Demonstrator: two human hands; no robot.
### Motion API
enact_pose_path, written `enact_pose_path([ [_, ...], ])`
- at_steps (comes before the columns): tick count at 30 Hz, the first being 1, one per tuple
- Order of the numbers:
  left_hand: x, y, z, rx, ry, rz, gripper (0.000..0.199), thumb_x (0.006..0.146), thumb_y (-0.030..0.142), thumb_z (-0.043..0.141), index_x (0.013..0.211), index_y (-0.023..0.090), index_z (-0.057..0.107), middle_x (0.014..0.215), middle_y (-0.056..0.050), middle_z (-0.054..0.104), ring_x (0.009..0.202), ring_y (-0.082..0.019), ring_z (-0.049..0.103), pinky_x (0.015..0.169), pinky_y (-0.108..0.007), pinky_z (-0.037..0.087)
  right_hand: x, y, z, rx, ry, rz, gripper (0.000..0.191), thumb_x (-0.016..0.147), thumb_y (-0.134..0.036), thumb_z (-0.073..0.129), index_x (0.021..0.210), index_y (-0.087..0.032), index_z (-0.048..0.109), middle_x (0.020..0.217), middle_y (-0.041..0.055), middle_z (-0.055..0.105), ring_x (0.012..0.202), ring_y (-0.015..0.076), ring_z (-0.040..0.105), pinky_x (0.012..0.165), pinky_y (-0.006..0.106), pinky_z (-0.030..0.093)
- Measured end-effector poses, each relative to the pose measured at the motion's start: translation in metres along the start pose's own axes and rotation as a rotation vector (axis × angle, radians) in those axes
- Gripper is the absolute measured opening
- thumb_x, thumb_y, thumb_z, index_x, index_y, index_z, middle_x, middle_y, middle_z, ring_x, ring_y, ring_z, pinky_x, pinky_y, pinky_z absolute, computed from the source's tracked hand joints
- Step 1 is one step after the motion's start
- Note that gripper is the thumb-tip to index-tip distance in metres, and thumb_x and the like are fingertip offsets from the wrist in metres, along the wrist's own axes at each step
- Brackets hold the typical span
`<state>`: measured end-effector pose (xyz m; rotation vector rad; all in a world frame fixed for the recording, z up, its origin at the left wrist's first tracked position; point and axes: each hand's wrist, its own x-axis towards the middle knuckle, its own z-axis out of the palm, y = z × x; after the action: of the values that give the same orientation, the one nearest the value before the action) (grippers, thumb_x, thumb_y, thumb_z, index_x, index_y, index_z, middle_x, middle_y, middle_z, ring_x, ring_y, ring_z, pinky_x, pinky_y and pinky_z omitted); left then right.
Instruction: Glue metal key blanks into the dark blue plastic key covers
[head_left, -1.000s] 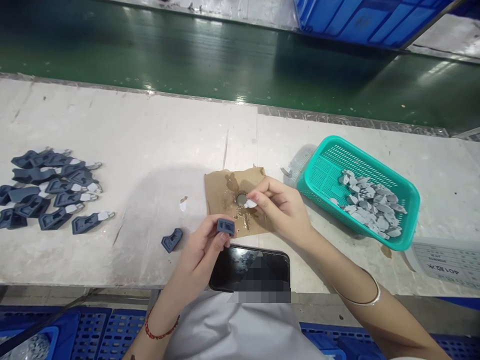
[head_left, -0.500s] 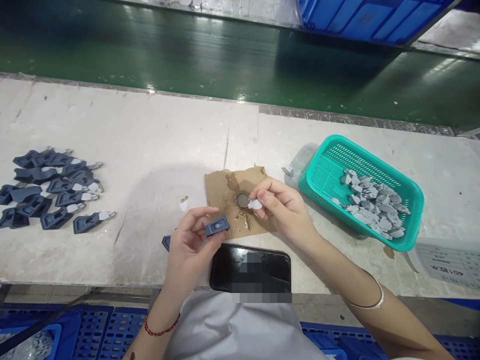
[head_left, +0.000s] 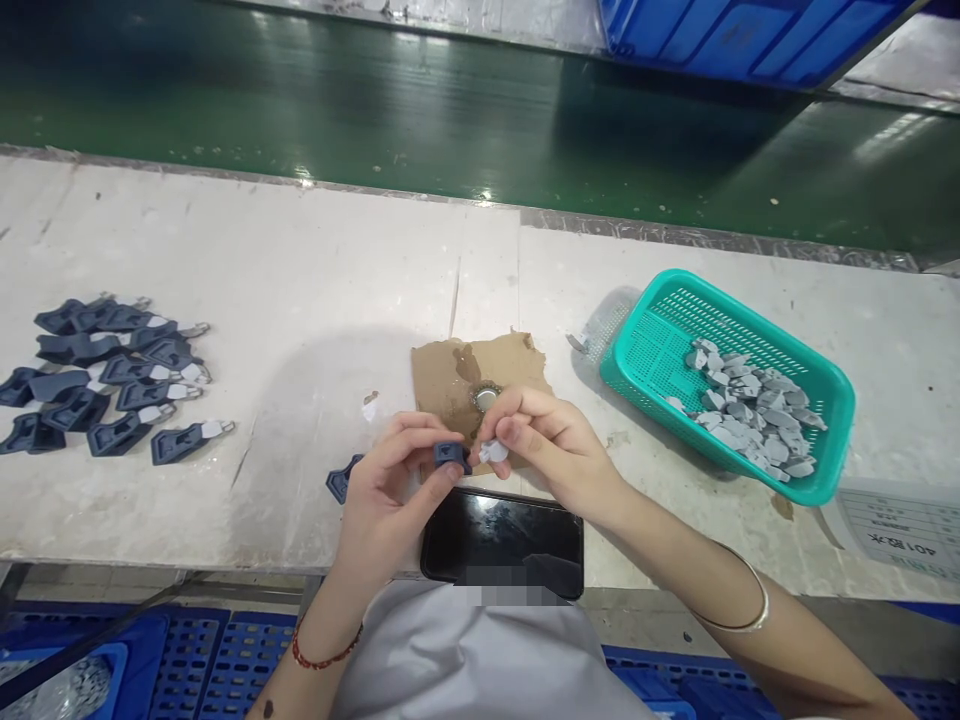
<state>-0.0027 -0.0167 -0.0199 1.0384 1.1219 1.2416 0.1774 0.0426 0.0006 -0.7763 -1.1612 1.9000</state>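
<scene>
Between the fingers and thumb of my left hand (head_left: 401, 475) is a dark blue-grey plastic part (head_left: 448, 454) with a recess in it. My right hand (head_left: 551, 440) pinches a small light grey piece (head_left: 493, 451) close beside the blue part's right end; whether the two touch I cannot tell. Behind my fingers a round bottle cap (head_left: 486, 397) with a crimped rim lies on stained brown cardboard (head_left: 435, 370). Another dark blue part (head_left: 343, 480) rests on the table, partly hidden by my left hand.
A black phone (head_left: 502, 545) lies right in front of me. Several dark blue parts with light grey ends (head_left: 180, 442) are grouped at left. The green basket (head_left: 840, 430) at right holds light grey pieces (head_left: 757, 400). Beyond the table runs a green surface (head_left: 375, 120) with a blue crate (head_left: 727, 40).
My right hand has brought the light grey piece from the bottle cap's rim down and left to the blue part. My left hand has turned that part and shifted slightly right.
</scene>
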Motion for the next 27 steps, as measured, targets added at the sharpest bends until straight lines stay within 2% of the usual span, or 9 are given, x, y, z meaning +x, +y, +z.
enact_pose_path([
  [2,-0.0008,0.002,-0.0002,-0.057,-0.046,-0.055,0.012,0.094,0.026,0.072,0.104,0.025,0.078,0.107,-0.006,0.069,0.095,-0.016,0.066,0.079,-0.024,0.055,0.0001,0.0004,0.0004,-0.013,0.011,0.01,0.027,0.095,-0.044,0.072,0.087,-0.019,0.067,0.074,-0.0009,0.066,0.058,0.0087,0.059,0.057,0.023,0.054],
  [5,-0.0047,0.0042,-0.0006,-0.056,-0.132,-0.156,0.015,0.103,0.032,0.06,0.11,0.025,0.071,0.093,-0.002,0.067,0.085,-0.013,0.064,0.08,-0.024,0.052,-0.0024,-0.0006,-0.0002,-0.107,0.054,-0.012,0.025,0.098,-0.043,0.069,0.088,-0.02,0.066,0.071,-0.0024,0.065,0.058,0.0095,0.061,0.057,0.023,0.054],
  [11,-0.006,0.0045,-0.001,0.077,-0.265,-0.196,0.022,0.109,0.039,0.044,0.112,0.024,0.06,0.084,0.002,0.056,0.078,-0.012,0.052,0.077,-0.025,0.043,-0.0071,-0.0052,-0.0052,-0.513,0.044,-0.115,0.023,0.104,-0.04,0.059,0.092,-0.021,0.064,0.077,-0.0006,0.071,0.064,0.0109,0.065,0.06,0.024,0.051],
  [18,-0.0047,0.006,-0.0005,0.157,-0.286,-0.184,0.023,0.11,0.037,0.041,0.11,0.024,0.059,0.084,0.003,0.053,0.081,-0.013,0.05,0.078,-0.026,0.04,-0.0026,-0.0076,-0.0025,-0.698,-0.043,-0.186,0.02,0.107,-0.03,0.054,0.089,-0.022,0.059,0.074,-0.0027,0.075,0.07,0.0114,0.069,0.065,0.023,0.05],
  [22,-0.0051,0.0041,-0.0003,0.151,-0.278,-0.196,0.022,0.109,0.038,0.043,0.116,0.025,0.06,0.084,0.003,0.054,0.082,-0.013,0.051,0.08,-0.026,0.04,-0.0016,-0.0077,-0.0013,-0.74,-0.05,-0.198,0.02,0.107,-0.027,0.053,0.088,-0.022,0.058,0.073,-0.003,0.075,0.068,0.0118,0.069,0.065,0.023,0.05],
  [27,-0.0044,0.0046,-0.0004,0.16,-0.257,-0.198,0.022,0.109,0.039,0.045,0.11,0.023,0.06,0.082,0.003,0.056,0.08,-0.013,0.052,0.078,-0.026,0.041,-0.0009,-0.0047,-0.0005,-0.787,-0.058,-0.281,0.022,0.106,-0.022,0.053,0.085,-0.023,0.056,0.072,-0.0026,0.074,0.071,0.0128,0.069,0.067,0.024,0.05],
])
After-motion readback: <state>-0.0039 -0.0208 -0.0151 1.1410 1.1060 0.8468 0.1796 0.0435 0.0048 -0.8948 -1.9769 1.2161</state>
